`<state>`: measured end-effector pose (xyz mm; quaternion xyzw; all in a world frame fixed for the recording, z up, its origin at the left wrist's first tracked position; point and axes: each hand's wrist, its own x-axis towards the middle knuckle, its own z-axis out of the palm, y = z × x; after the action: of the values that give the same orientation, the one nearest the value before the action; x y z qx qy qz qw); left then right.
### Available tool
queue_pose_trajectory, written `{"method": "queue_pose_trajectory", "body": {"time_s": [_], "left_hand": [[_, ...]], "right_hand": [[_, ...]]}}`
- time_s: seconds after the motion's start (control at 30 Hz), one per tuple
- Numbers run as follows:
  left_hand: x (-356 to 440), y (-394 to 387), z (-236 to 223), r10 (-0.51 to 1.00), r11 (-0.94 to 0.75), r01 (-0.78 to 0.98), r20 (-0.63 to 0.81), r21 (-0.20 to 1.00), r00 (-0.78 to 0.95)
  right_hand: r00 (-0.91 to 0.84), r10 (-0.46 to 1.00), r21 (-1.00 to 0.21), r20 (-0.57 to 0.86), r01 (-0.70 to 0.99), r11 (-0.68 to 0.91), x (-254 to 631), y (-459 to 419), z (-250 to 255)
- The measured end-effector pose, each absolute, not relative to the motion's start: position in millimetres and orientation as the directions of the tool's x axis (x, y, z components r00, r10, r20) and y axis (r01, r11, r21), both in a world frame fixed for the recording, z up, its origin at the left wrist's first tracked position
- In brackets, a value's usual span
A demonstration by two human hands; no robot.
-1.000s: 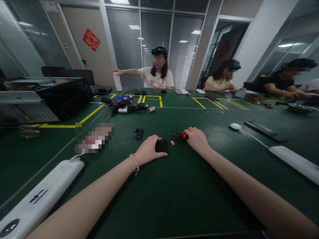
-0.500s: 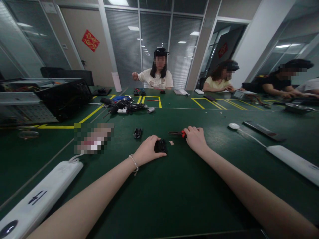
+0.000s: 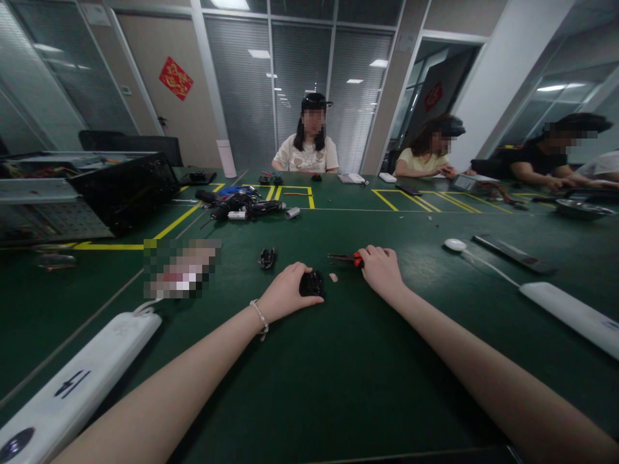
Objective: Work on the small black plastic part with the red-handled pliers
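My left hand (image 3: 285,290) grips a small black plastic part (image 3: 313,283) on the green table, thumb at its near edge and fingers round its far side. To the right, my right hand (image 3: 380,267) is closed on the red handles of the pliers (image 3: 345,258), whose dark jaws point left. Between the two hands lies a small pale scrap (image 3: 333,278). A second black plastic piece (image 3: 267,258), with a jagged outline, rests beyond my left hand to the left. What sits inside the part under my left fingers is too dark to make out.
A heap of dark tools and cables (image 3: 249,205) lies farther back. An opened computer case (image 3: 91,200) stands at the left. White power strips (image 3: 82,380) flank my arms. A dark flat bar (image 3: 512,253) lies right. Co-workers sit across the table, near a pink bottle (image 3: 225,159).
The person opposite has let go of the pink bottle and drawn the arm back down. My hands, the black part and the pliers stay almost still.
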<state>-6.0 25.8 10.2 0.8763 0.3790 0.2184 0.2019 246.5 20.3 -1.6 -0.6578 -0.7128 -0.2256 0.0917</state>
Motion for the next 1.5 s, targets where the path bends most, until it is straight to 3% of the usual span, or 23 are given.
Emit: {"method": "queue_pose_trajectory", "body": {"time_s": [0.27, 0.5, 0.7, 1.5], "left_hand": [[-6.5, 27.6, 7.4, 0.746, -0.642, 0.571, 0.242, 0.512, 0.620], [-6.1, 27.9, 6.0, 0.742, -0.649, 0.569, 0.252, 0.506, 0.622], [-5.6, 26.3, 8.9, 0.746, -0.643, 0.568, 0.250, 0.514, 0.618], [-4.7, 26.8, 7.8, 0.742, -0.649, 0.573, 0.250, 0.501, 0.622]], "right_hand": [[-0.141, 0.898, 0.156, 0.418, 0.984, 0.081, 245.6, 19.2, 2.6], [-0.296, 0.866, 0.023, 0.403, 0.949, 0.314, 245.9, 19.9, 1.9], [-0.408, 0.823, 0.072, 0.396, 0.907, 0.415, 235.5, 13.7, 5.7], [-0.440, 0.828, 0.200, 0.348, 0.898, 0.393, 224.5, 9.0, 7.9]]}}
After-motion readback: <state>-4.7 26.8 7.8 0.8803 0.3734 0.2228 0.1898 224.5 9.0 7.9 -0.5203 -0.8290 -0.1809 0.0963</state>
